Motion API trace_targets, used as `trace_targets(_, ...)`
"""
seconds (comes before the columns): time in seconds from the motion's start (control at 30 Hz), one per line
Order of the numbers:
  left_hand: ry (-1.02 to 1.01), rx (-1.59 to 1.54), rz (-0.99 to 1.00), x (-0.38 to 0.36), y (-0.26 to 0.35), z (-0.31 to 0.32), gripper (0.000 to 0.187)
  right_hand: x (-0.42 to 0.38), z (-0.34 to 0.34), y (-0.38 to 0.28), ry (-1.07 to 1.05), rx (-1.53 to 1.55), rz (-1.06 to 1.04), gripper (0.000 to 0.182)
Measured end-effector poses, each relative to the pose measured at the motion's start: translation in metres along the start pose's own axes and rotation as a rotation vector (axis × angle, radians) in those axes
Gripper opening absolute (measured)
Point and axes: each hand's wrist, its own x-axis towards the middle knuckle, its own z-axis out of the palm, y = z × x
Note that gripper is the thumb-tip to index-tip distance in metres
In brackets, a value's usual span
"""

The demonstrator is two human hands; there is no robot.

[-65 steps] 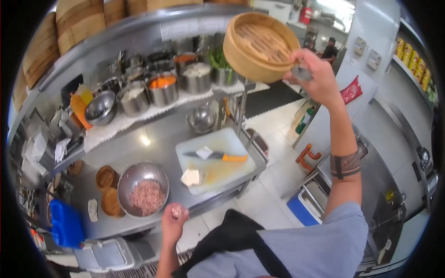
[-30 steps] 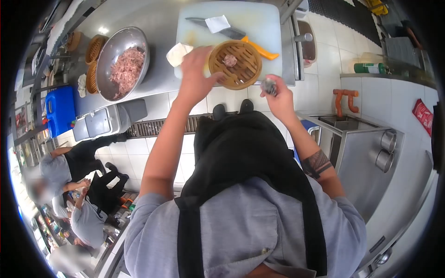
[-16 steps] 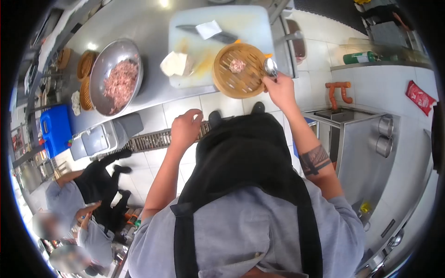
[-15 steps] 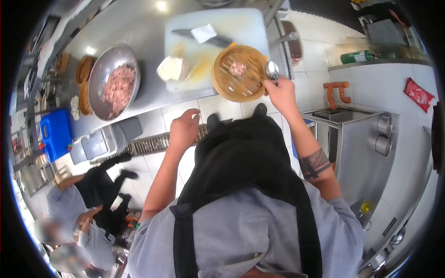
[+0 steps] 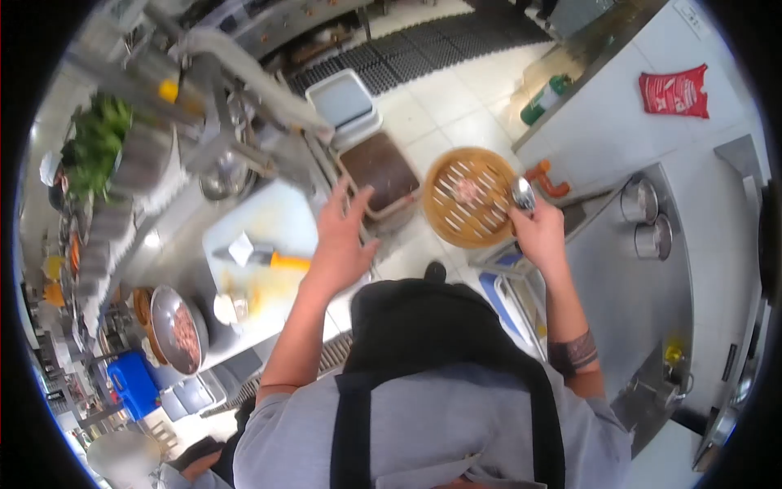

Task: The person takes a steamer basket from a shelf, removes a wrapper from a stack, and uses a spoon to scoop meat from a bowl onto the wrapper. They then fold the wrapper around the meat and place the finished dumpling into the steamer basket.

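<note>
My right hand (image 5: 539, 235) grips the rim of a round bamboo steamer basket (image 5: 445, 225), with a metal spoon (image 5: 523, 193) held against that rim in the same hand. A small clump of minced meat (image 5: 467, 191) lies on the basket's slats. My left hand (image 5: 340, 244) is bare, fingers spread, beside a brown-filled rectangular tub (image 5: 380, 174) and over the edge of the white cutting board (image 5: 283, 210). A knife with a yellow handle (image 5: 290, 262) rests on the board, its blade partly under a white square (image 5: 241, 248). A pale rounded item (image 5: 229, 309) sits at the board's near corner.
A metal bowl (image 5: 165, 319) of minced meat stands on the steel counter at left, near a blue container (image 5: 132, 384). A steel counter (image 5: 599, 285) with two metal pots (image 5: 652, 238) is at right. Red pipes (image 5: 547, 177) stick out beside it. Another person is at lower left.
My view has turned rightward. The steamer basket, lifted off the cutting board, has moved right with the spoon in my right hand. My left hand has risen and spread its fingers.
</note>
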Motion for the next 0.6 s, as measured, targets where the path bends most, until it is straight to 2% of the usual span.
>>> trace_targets(0.03, -0.102, 0.116, 0.051, 0.022, 0.005, 0.002, 0.087, 0.014, -0.01, 0.011, 0.035, -0.015, -0.007, 0.024)
trace_targets(0.1, -0.254, 0.169, 0.171, 0.063, 0.008, 0.004, 0.079, 0.057, -0.026, 0.032, 0.105, -0.011, -0.058, 0.024)
trace_targets(0.13, -0.357, 0.206, 0.192, 0.079, 0.008, 0.006, 0.078, 0.075, -0.031, 0.046, 0.09, 0.011, 0.014, 0.024)
trace_targets(0.17, -0.459, 0.232, 0.176, 0.098, 0.004, 0.01, 0.077, 0.093, -0.034, 0.058, 0.071, 0.029, 0.092, 0.023)
trace_targets(0.2, -0.563, 0.254, 0.158, 0.119, 0.002, 0.014, 0.075, 0.112, -0.036, 0.067, 0.08, 0.034, 0.082, 0.023)
trace_targets(0.23, -0.559, 0.258, 0.164, 0.142, 0.006, 0.015, 0.075, 0.13, -0.037, 0.075, 0.108, 0.096, 0.083, 0.023)
trace_targets(0.3, -0.814, 0.258, -0.102, 0.194, 0.012, 0.022, 0.072, 0.174, -0.038, 0.093, 0.142, 0.162, 0.111, 0.022)
trace_targets(0.4, -0.879, 0.369, -0.106, 0.284, 0.01, 0.038, 0.069, 0.255, -0.038, 0.141, 0.112, 0.045, 0.135, 0.02)
trace_targets(0.43, -0.729, 0.333, 0.057, 0.31, -0.007, 0.048, 0.054, 0.282, -0.043, 0.138, 0.119, 0.035, 0.148, 0.019)
trace_targets(0.53, -0.733, 0.353, 0.066, 0.426, -0.033, 0.064, 0.055, 0.367, -0.046, 0.156, 0.144, -0.007, 0.113, 0.019)
trace_targets(0.57, -0.754, 0.4, 0.064, 0.469, -0.037, 0.065, 0.069, 0.394, -0.035, 0.178, 0.238, 0.08, 0.017, 0.024)
trace_targets(0.6, -0.827, 0.568, 0.03, 0.516, -0.02, 0.06, 0.07, 0.42, -0.05, 0.158, 0.193, 0.019, 0.054, 0.03)
